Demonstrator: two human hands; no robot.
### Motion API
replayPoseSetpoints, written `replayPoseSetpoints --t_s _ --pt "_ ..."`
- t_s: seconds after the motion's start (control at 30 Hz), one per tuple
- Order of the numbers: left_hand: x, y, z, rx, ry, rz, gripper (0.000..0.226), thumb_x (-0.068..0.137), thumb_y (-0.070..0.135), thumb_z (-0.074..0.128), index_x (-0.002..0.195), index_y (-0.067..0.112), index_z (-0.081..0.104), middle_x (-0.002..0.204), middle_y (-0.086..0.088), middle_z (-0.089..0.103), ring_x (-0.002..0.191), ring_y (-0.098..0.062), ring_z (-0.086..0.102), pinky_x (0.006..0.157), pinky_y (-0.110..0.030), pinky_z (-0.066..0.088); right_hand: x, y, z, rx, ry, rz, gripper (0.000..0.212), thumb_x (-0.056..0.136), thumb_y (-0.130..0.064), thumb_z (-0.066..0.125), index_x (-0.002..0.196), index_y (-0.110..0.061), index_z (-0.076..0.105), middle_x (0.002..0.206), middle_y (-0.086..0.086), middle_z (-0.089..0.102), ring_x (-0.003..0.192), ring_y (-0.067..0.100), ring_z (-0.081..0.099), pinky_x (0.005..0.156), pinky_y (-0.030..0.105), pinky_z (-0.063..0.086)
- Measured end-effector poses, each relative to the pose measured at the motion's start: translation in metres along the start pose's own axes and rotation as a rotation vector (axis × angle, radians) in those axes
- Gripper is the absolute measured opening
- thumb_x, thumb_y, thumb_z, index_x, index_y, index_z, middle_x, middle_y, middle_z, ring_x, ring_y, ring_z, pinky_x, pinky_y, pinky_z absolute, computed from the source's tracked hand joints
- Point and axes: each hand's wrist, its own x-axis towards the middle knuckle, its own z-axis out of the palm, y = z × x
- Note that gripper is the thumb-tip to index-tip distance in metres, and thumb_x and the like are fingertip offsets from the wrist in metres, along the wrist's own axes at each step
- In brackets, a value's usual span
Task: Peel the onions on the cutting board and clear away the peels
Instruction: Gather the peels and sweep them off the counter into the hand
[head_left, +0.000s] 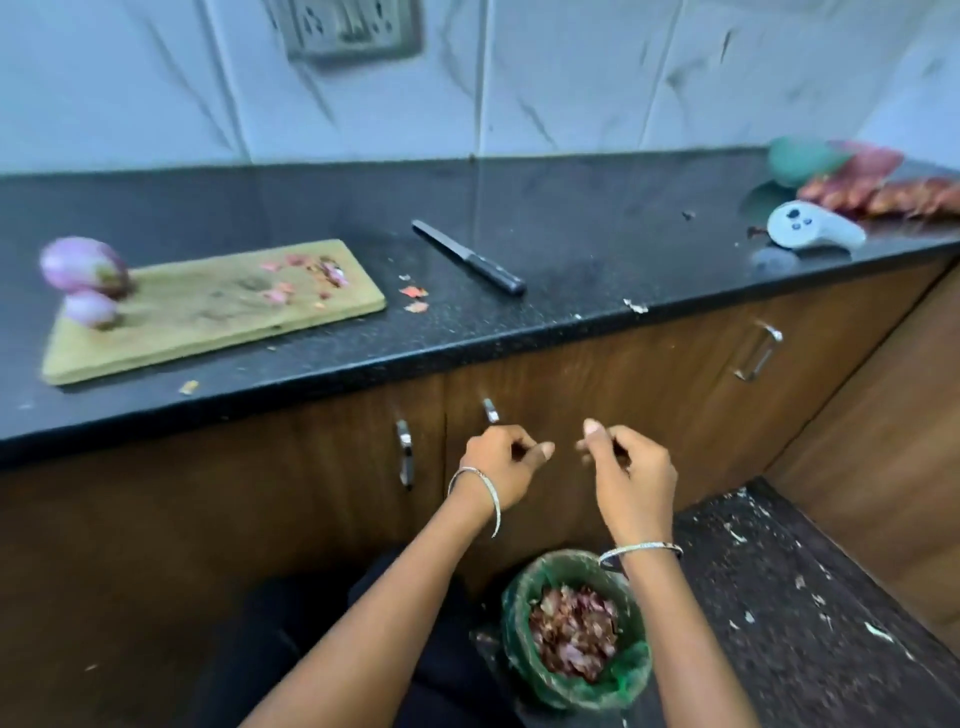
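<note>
Head view, looking down at a dark desk (571, 249) above brown cabinet doors (623, 374). Two peeled onions (83, 266) sit side by side at the left end of a wooden cutting board (208, 322). A few peel scraps (306, 273) lie near its right end. A black knife (467, 257) lies on the desk just right of the board. Lower down, the left hand (498, 462) and right hand (631, 467) hang near each other but apart in front of the doors. Their fingers are loosely curled, with nothing visible in them. Beneath the right wrist, a green-lined bin (517, 629) on the floor holds a heap of peels (574, 636).
</note>
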Motion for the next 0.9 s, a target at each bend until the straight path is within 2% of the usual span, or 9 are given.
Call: replayPoseSetpoints --t_s 0.1,0.2,0.27,0.37,0.43,0.5,0.6,0.83,0.9 --pt "-0.014 0.018 -0.054 0.061 0.119 0.050 0.035 0.088 0.052 0.071 0.067 0.027 0.059 0.076 0.000 0.071 0.081 -0.022 0.070 0.079 -0.036 0.056 0.003 -0.059 0.008 0.119 0.044 -0.186 0.020 0.093 -0.017 0.053 0.081 -0.017 0.068 0.080 -0.007 0.071 0.078 0.013 0.066 0.076 0.033 0.052" --pt "-0.031 0.038 -0.107 0.036 0.260 0.125 0.032 0.086 0.045 0.075 0.066 0.026 0.059 0.068 0.002 0.070 0.070 -0.019 0.069 0.074 -0.036 0.057 0.010 -0.109 0.022 0.141 0.000 -0.373 0.025 0.090 0.001 0.054 0.102 -0.016 0.068 0.096 -0.004 0.069 0.090 0.007 0.064 0.082 0.016 0.048" --pt "-0.038 0.047 -0.137 -0.002 0.320 0.162 0.027 0.088 0.039 0.074 0.070 0.023 0.061 0.071 0.002 0.071 0.071 -0.019 0.068 0.074 -0.035 0.056 0.016 -0.136 0.033 0.102 -0.054 -0.462 0.018 0.095 -0.006 0.057 0.101 -0.014 0.072 0.097 -0.004 0.069 0.090 0.005 0.063 0.079 0.011 0.045" --pt "-0.046 0.052 -0.172 -0.256 0.362 0.140 0.022 0.090 0.034 0.070 0.078 0.018 0.062 0.081 -0.008 0.075 0.078 -0.027 0.074 0.075 -0.045 0.062 0.033 -0.161 0.059 -0.003 -0.222 -0.532 0.020 0.100 -0.018 0.056 0.102 -0.013 0.075 0.099 0.001 0.071 0.091 0.012 0.063 0.080 0.022 0.046" --pt "-0.053 0.054 -0.191 -0.474 0.351 0.072 0.018 0.098 0.020 0.065 0.084 0.009 0.061 0.089 -0.016 0.076 0.080 -0.029 0.076 0.075 -0.043 0.064 0.050 -0.171 0.080 -0.116 -0.373 -0.530 0.025 0.102 -0.019 0.051 0.114 -0.013 0.073 0.113 0.005 0.072 0.105 0.018 0.064 0.091 0.028 0.045" --pt "-0.063 0.060 -0.206 -0.638 0.330 -0.004 0.015 0.101 0.014 0.059 0.092 0.004 0.063 0.092 -0.019 0.075 0.077 -0.024 0.075 0.072 -0.033 0.064 0.067 -0.182 0.098 -0.230 -0.502 -0.516 0.033 0.103 -0.016 0.046 0.130 -0.014 0.065 0.132 0.006 0.065 0.122 0.023 0.059 0.105 0.034 0.043" --pt "-0.076 0.063 -0.219 -0.857 0.249 -0.132 0.019 0.105 0.013 0.052 0.097 0.001 0.065 0.089 -0.017 0.074 0.076 -0.022 0.074 0.072 -0.031 0.062 0.086 -0.197 0.121 -0.342 -0.637 -0.489 0.041 0.105 -0.013 0.041 0.144 -0.014 0.053 0.149 0.007 0.052 0.140 0.024 0.045 0.115 0.033 0.033" --pt "-0.079 0.040 -0.189 -1.217 -0.192 -0.528 0.036 0.107 0.011 0.039 0.109 -0.009 0.070 0.112 -0.030 0.071 0.101 -0.038 0.069 0.083 -0.043 0.061 0.098 -0.195 0.142 -0.510 -0.762 -0.488 0.046 0.104 -0.013 0.035 0.148 -0.018 0.049 0.156 0.003 0.044 0.146 0.028 0.035 0.120 0.041 0.030" --pt "-0.073 0.032 -0.173 -1.377 -0.234 -0.608 0.037 0.107 0.012 0.039 0.114 -0.014 0.065 0.116 -0.032 0.068 0.114 -0.043 0.063 0.095 -0.047 0.057 0.091 -0.194 0.129 -0.498 -0.756 -0.498 0.046 0.104 -0.013 0.034 0.147 -0.018 0.050 0.155 0.001 0.045 0.146 0.026 0.036 0.120 0.040 0.029"
